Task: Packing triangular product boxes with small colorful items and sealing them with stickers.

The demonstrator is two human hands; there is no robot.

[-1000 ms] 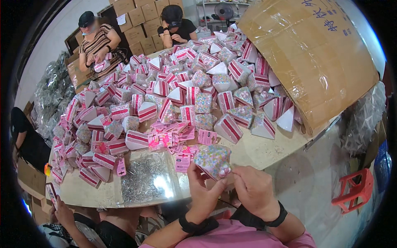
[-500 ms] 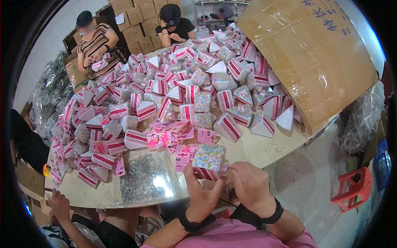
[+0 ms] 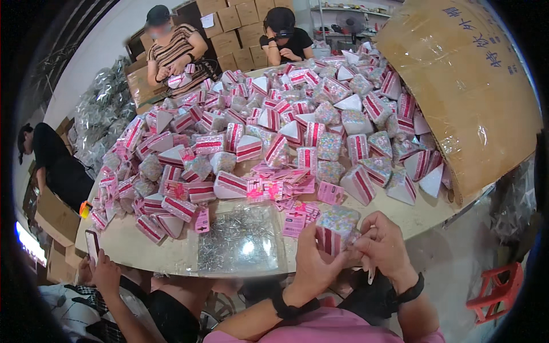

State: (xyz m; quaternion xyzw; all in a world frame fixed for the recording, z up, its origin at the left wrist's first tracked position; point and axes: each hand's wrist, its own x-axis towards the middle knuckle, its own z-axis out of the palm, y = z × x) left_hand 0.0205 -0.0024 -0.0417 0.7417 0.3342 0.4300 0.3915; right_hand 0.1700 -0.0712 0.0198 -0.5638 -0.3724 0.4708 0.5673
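Note:
My left hand point(image 3: 313, 262) grips a toy cake slice point(image 3: 338, 224) with pink-and-red layered sides and a speckled pastel top. At the slice's right side, the fingertips of my right hand point(image 3: 384, 247) pinch something at its edge that is too small to make out. A thin pale strip point(image 3: 372, 271) shows below those fingers. Both hands are just off the table's near edge. Close by on the table are pink printed cards point(image 3: 295, 222) and a shallow clear tray point(image 3: 280, 251) of small thin silvery pieces. A large heap of similar cake slices point(image 3: 234, 137) spreads beyond them.
A big cardboard box point(image 3: 457, 86) lies tipped at the right of the table point(image 3: 148, 254). A red stool point(image 3: 497, 291) stands on the floor at right. Two people sit across the table. At lower left, a person's hand point(image 3: 106, 274) holds a phone point(image 3: 92, 247); another person bends at far left.
The view has swung left, so everything sits farther right. My right hand has turned, its fingers less tightly curled, and the pale strip now shows beneath it. My left hand still holds the slice.

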